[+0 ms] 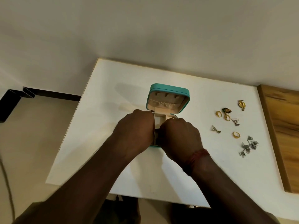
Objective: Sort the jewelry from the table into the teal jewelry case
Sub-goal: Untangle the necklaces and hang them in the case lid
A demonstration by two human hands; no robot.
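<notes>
L hand (135,128) & R hand (179,135) curled over open rounded teal jewelry case (168,89); grip: can't tell. Prob. prepping it; next I pinch gold metal ring (236,135).

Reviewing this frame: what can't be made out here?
1. Head view: the base of the teal jewelry case is mostly covered by the left hand and right hand; its contents cannot be told.
2. Head view: both hands' fingertips curl out of sight; whether they hold anything is unclear.
3. Head view: the silver cluster is too small to count its pieces.
</notes>
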